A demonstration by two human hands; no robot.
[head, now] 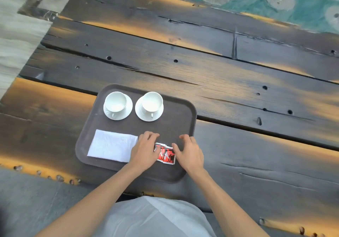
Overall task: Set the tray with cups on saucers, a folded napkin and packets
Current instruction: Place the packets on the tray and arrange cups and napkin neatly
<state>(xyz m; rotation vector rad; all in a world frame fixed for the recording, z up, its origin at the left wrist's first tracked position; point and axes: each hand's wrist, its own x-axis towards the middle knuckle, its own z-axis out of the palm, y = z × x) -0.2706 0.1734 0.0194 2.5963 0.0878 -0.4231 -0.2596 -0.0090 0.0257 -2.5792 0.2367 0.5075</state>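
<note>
Setting: likely a café or tea-house terrace. Evidence: rough, dark plank tabletop [220,82] with knots and cracks; brown serving tray [176,124] in lower centre; paved floor [16,40] at upper left; teal patterned surface [256,14] along the upper right, nature unclear.

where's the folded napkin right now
In the head view the folded napkin lies flat in the near-left part of the tray, beside the left hand, below the left cup.
</note>
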